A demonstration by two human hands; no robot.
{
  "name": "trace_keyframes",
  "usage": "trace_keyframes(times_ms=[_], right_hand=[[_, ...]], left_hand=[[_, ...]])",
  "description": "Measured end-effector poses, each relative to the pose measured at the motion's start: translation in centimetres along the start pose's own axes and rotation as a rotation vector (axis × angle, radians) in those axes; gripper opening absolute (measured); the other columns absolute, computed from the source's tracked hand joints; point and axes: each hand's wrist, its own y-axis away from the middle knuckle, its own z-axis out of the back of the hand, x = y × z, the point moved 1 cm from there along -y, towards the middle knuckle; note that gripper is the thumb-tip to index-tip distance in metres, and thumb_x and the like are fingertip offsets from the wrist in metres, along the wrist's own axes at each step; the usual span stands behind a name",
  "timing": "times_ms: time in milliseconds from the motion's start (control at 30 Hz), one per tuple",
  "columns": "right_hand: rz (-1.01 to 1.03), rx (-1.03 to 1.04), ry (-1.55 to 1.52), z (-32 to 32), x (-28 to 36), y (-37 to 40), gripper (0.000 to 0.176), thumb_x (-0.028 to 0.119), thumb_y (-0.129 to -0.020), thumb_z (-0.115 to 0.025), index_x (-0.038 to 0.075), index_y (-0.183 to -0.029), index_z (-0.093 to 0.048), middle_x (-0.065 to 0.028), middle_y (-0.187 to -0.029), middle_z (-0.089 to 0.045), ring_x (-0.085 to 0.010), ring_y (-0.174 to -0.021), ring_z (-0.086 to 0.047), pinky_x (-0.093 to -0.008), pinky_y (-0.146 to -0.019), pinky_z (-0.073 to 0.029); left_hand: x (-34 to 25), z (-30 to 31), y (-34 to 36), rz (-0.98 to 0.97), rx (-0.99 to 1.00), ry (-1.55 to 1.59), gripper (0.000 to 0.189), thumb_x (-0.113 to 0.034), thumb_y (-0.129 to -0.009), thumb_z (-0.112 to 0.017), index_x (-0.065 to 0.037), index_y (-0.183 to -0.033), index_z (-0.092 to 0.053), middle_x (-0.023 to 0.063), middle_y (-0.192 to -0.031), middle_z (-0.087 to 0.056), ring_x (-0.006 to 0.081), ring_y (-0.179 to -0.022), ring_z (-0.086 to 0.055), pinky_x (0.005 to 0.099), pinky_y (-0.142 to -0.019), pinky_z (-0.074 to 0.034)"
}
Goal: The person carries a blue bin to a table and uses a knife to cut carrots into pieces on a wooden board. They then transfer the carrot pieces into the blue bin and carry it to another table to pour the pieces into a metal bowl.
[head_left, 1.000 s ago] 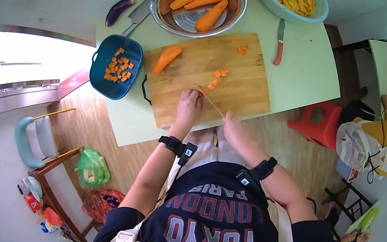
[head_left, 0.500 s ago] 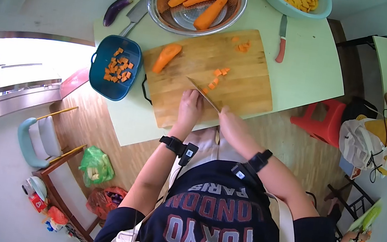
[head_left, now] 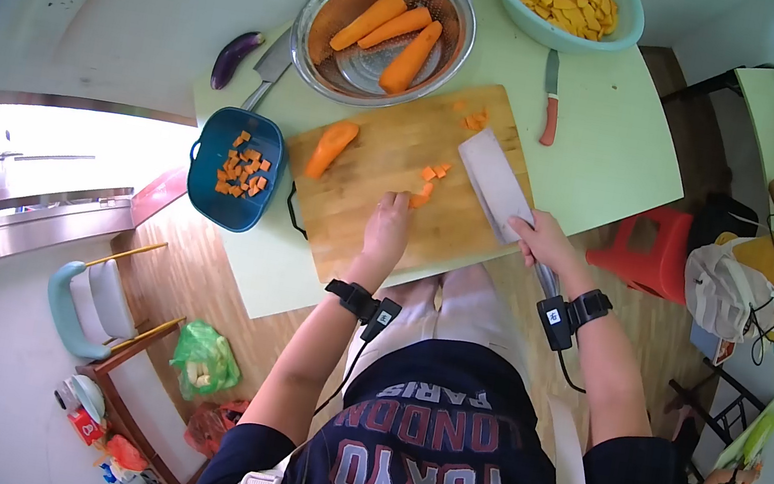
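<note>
My right hand (head_left: 547, 244) grips the handle of a cleaver (head_left: 496, 180), whose broad blade lies turned flat-side up over the right part of the wooden cutting board (head_left: 369, 163). My left hand (head_left: 389, 225) is on the board with its fingertips closed at a small carrot piece (head_left: 419, 200); the fingers partly hide it. Just beyond are a few carrot cubes (head_left: 436, 171), and more bits lie near the far right corner. A peeled carrot (head_left: 331, 148) rests on the board's left side. Carrot cubes (head_left: 242, 172) fill part of a blue basket (head_left: 196, 198) left of the board.
Beyond the board stands a metal colander (head_left: 299, 56) holding three carrots. A light-blue basin (head_left: 551, 35) holds yellow slices. Another cleaver (head_left: 274, 62) and an eggplant (head_left: 233, 61) lie back left, a red-handled knife (head_left: 550, 106) right. A red stool (head_left: 647, 251) and other people are at the right.
My right hand has moved right with the cleaver, away from my left fingers, and the blade has turned to show its flat side. My left hand has shifted slightly toward the cut pieces.
</note>
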Motion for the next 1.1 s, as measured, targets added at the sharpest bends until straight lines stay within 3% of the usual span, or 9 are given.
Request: trace_keyframes(times_ms=[167,233,367,567,633,867,967,1033,1100], right_hand=[[-0.030,0.042,0.043,-1.7,-0.9,-1.7,0.032,0.031,-0.089,-0.054,0.000,-0.083,-0.052,-0.0022,-0.055,-0.049,-0.0098,-0.039,-0.047,-0.0251,-0.037,-0.040],[-0.015,0.080,0.024,-2.5,-1.0,-2.4,0.031,0.031,-0.089,-0.055,0.000,-0.083,-0.052,-0.0016,-0.054,-0.049,-0.0095,-0.038,-0.046,-0.0246,-0.038,-0.041],[0.006,0.132,0.113,-4.6,-0.1,-2.8,0.033,0.031,-0.089,-0.055,0.000,-0.080,-0.051,-0.0023,-0.055,-0.050,-0.0102,-0.040,-0.047,-0.0250,-0.038,-0.041],[0.036,0.189,0.156,-8.0,0.4,-2.6,0.033,0.031,-0.090,-0.053,-0.001,-0.082,-0.050,-0.0052,-0.054,-0.050,-0.0126,-0.039,-0.049,-0.0283,-0.038,-0.041],[0.051,0.208,0.176,-8.8,0.9,-2.6,0.033,0.031,-0.090,-0.052,-0.001,-0.082,-0.050,-0.0051,-0.053,-0.050,-0.0125,-0.039,-0.049,-0.0281,-0.038,-0.041],[0.198,0.363,0.099,-14.0,8.2,-3.0,0.032,0.028,-0.090,-0.051,-0.002,-0.078,-0.048,-0.0041,-0.052,-0.049,-0.0128,-0.038,-0.048,-0.0282,-0.036,-0.041],[0.212,0.439,0.059,-17.9,13.0,-3.6,0.028,0.026,-0.090,-0.050,-0.001,-0.082,-0.047,-0.0025,-0.054,-0.049,-0.0111,-0.038,-0.047,-0.0266,-0.035,-0.040],[0.179,0.474,0.038,-20.2,15.5,-3.9,0.026,0.025,-0.091,-0.050,0.000,-0.086,-0.046,-0.0011,-0.056,-0.048,-0.0090,-0.039,-0.046,-0.0243,-0.035,-0.039],[0.150,0.523,-0.077,-21.9,17.2,-4.2,0.023,0.022,-0.091,-0.049,0.000,-0.087,-0.046,-0.0020,-0.057,-0.048,-0.0088,-0.038,-0.046,-0.0248,-0.035,-0.041]], left_hand=[[-1.3,0.2,-1.4,0.064,-0.035,0.062,0.048,-0.005,-0.074,-0.065,-0.004,-0.118,-0.047,0.0206,-0.099,-0.053,0.0383,-0.083,-0.058,0.0430,-0.070,-0.049],[-1.0,0.6,-2.1,0.084,0.070,0.067,0.056,-0.009,-0.077,-0.060,-0.008,-0.128,-0.039,0.0204,-0.108,-0.049,0.0395,-0.088,-0.057,0.0440,-0.071,-0.049],[0.0,0.7,-2.9,0.153,0.145,0.108,0.060,-0.008,-0.075,-0.062,-0.009,-0.130,-0.038,0.0202,-0.105,-0.051,0.0403,-0.088,-0.056,0.0447,-0.072,-0.049],[1.8,0.2,-1.1,0.099,-0.130,0.313,0.042,-0.001,-0.076,-0.061,-0.005,-0.117,-0.052,0.0180,-0.092,-0.056,0.0352,-0.082,-0.059,0.0392,-0.070,-0.050],[2.9,0.2,-0.5,0.121,-0.232,0.360,0.039,0.001,-0.076,-0.064,-0.004,-0.114,-0.055,0.0130,-0.088,-0.058,0.0205,-0.074,-0.061,0.0286,-0.063,-0.052],[4.3,9.5,1.1,0.180,-0.452,0.437,0.034,-0.002,-0.078,-0.064,-0.005,-0.111,-0.056,0.0109,-0.090,-0.056,0.0208,-0.074,-0.060,0.0293,-0.060,-0.051],[6.0,13.3,1.5,0.193,-0.644,0.393,0.038,-0.004,-0.079,-0.066,-0.006,-0.115,-0.056,0.0086,-0.097,-0.054,0.0151,-0.076,-0.059,0.0232,-0.062,-0.050],[7.4,15.0,1.5,0.070,-0.685,0.025,0.039,-0.009,-0.080,-0.066,-0.008,-0.118,-0.055,0.0094,-0.100,-0.051,0.0150,-0.076,-0.057,0.0239,-0.063,-0.049],[8.8,16.1,1.0,0.082,-0.684,0.009,0.033,-0.010,-0.081,-0.065,-0.007,-0.113,-0.060,0.0105,-0.096,-0.052,0.0222,-0.083,-0.055,0.0300,-0.070,-0.048]])
